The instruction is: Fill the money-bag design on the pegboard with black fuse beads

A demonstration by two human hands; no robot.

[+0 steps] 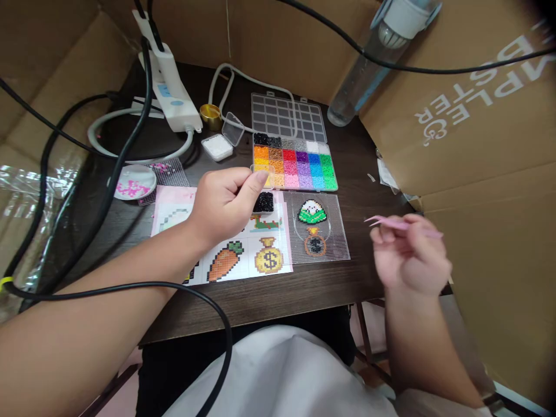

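Note:
My left hand (226, 202) hovers over the pattern sheet (243, 255), its fingers pinched on the clear lid (263, 174) of a small box of black beads (263, 202). My right hand (408, 255) is raised off the table's right edge, fingers closed round pink tweezers (391, 223) that point left. Between the hands lies a clear pegboard (334, 231) with a green-and-white bead figure (311, 212) and a round brown-and-black one (315, 244). Behind it sits an open bead organiser (295, 165) with coloured compartments.
A small open box of white beads (217, 146), a gold cap (211, 116), a white device with cables (167, 92) and a round dish with pink bits (132, 182) lie at the left back. A clear bottle (369, 63) stands at the back right. Cardboard walls (478, 145) surround the dark table (269, 295).

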